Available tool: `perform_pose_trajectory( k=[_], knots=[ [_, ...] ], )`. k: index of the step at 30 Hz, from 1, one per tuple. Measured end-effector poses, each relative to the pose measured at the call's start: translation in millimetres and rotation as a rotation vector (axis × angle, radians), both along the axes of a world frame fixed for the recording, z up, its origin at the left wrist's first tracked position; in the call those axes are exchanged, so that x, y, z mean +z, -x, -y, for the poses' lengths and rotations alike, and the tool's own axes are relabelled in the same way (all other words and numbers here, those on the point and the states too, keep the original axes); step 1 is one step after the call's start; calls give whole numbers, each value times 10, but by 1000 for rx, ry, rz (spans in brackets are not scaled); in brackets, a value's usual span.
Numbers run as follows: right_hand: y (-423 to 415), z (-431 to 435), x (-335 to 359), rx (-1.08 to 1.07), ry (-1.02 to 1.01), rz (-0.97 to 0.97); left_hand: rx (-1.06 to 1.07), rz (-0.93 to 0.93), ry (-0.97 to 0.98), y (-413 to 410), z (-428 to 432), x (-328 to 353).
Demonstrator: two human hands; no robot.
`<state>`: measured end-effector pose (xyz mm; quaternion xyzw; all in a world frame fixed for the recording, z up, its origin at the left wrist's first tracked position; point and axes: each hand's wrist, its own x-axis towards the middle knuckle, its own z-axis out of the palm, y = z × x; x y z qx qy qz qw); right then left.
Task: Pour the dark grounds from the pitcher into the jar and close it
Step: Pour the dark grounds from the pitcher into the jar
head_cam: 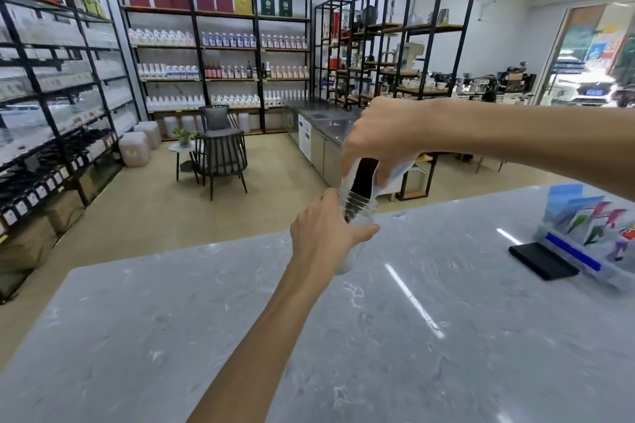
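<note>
1. At the marble counter, our right hand is clamped around the tipped pitcher, and dark grounds run down into the jar.
2. Our left hand wraps the clear jar, steadying it on the counter directly beneath the spout.
3. We judge the pour midway: grounds remain in the pitcher.
4. Closing is left; we see no lid, unless the black object is one.

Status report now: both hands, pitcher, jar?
Left hand holds jar on counter. Right hand tips pitcher over the jar's mouth; dark grounds pouring. Jar open. Nothing in the way.
</note>
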<state>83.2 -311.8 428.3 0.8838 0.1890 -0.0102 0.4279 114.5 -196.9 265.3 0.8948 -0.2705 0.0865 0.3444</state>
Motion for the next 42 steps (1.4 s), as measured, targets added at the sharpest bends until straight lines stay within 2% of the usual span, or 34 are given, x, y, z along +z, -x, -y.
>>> perform_pose_trajectory(
  k=[8, 20, 28, 42],
  knots=[
    [3, -39, 29, -40, -8, -7, 5, 17, 11, 33, -53, 37],
    [21, -224, 185, -21, 135, -55, 4, 8, 53, 1, -51, 140],
    [14, -245, 283, -50, 42, -116, -6, 3, 55, 14, -90, 178],
    [23, -157, 253, -56, 71, -76, -7, 2, 65, 17, -45, 158]
  ],
)
